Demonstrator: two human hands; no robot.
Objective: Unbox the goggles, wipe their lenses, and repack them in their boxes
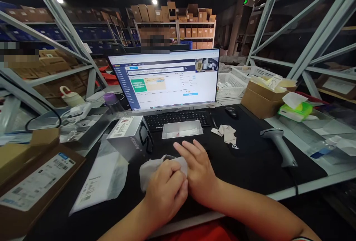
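Observation:
My left hand (166,189) is curled shut, pinching the edge of a small whitish-grey pouch (151,168) that lies on the black desk mat (250,166). Against it on the right, my right hand (198,170) lies flat on the mat and the pouch's right end, fingers stretched forward. A grey product box (130,137) stands just behind and left of the pouch. A shallow grey tray lid (182,129) lies in front of the keyboard (178,118).
A monitor (165,79) stands behind the keyboard. A mouse (231,112), torn paper scraps (226,133) and a barcode scanner (279,146) lie to the right. Cardboard boxes (261,100) and white baskets (233,83) sit at back right. A labelled parcel (36,185) and white mailer bag (100,181) lie left.

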